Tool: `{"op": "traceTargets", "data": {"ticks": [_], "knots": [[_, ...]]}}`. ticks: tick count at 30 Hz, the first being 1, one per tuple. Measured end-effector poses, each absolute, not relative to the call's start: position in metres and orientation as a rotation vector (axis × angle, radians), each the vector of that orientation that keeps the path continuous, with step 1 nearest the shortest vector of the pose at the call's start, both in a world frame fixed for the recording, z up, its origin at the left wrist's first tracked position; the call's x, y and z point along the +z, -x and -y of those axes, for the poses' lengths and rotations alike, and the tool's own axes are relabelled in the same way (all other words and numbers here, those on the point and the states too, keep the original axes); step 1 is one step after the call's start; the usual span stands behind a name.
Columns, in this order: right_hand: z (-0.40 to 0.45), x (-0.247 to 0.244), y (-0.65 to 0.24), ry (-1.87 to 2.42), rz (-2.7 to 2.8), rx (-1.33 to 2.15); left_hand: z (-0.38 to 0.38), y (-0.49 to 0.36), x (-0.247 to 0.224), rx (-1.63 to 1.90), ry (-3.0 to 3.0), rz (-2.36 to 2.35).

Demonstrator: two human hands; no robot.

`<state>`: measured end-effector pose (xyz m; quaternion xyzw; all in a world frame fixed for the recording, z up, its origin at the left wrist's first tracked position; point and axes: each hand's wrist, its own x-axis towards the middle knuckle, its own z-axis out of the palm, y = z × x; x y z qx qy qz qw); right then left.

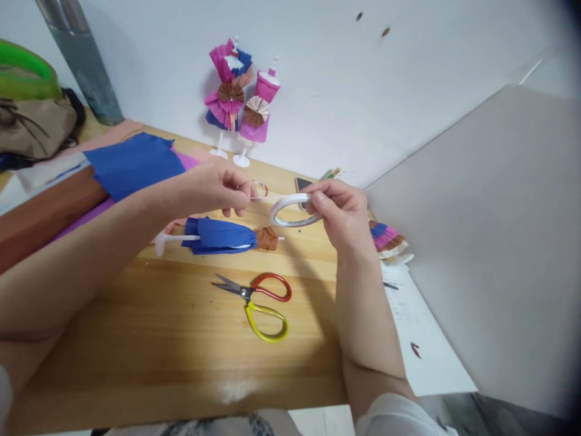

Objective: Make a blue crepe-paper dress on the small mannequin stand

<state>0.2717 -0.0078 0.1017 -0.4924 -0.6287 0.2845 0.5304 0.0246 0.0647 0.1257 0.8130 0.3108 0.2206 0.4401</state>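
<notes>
A white tape roll [297, 210] is held at its right side by the fingers and thumb of my right hand [341, 212]. From the roll a thin strip stretches left to my left hand [227, 186], whose thumb and fingers pinch its end. Beneath my hands, a small dress form [222, 236] in a blue skirt and brown top lies on its side on the wooden table [172, 345]. Nearer the front lie scissors [246, 293] with one red and one yellow handle, their blades slightly apart.
Two decorated dress forms [227, 97] [261, 112] stand by the wall. Blue paper [136, 162] and brown paper [54, 206] lie at the left, near a bottle [84, 66] and a bag [36, 124]. A phone [302, 184], a striped fan piece [385, 237] and white paper [426, 333] are at the right.
</notes>
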Motion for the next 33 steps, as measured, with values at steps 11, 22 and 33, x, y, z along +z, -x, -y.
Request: {"op": "traceTargets", "data": {"ticks": [11,22,33], "knots": [[-0.002,0.091,-0.248,0.794,1.191,0.855,-0.065,-0.029,0.113,0.464,-1.421,-0.451],[-0.007,0.08,-0.257,0.869,1.283,0.823,-0.066,-0.024,0.122,0.531,-1.544,-0.529],[0.038,0.093,-0.259,1.186,1.527,0.537,-0.073,-0.018,0.124,0.519,-1.603,-0.532]]}}
